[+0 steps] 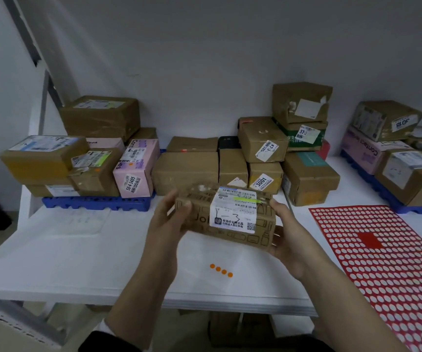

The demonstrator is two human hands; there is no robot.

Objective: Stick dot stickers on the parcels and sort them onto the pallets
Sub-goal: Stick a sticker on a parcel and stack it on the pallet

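I hold a small brown cardboard parcel [230, 214] with a white shipping label above the white table [65, 262]. My left hand [169, 219] grips its left end, and my right hand [286, 235] grips its right end from below. Several orange dot stickers [221, 270] lie in a row on a clear backing sheet under the parcel. A red sticker sheet [382, 262] with most dots gone lies to the right. A blue pallet [98, 203] at the left carries stacked parcels. Another blue pallet [382, 189] at the right also holds parcels.
A heap of brown parcels [255, 153] stands against the back wall between the two pallets. A paper sheet [85, 221] lies on the table in front of the left pallet. A cardboard box [230, 329] sits under the table's front edge.
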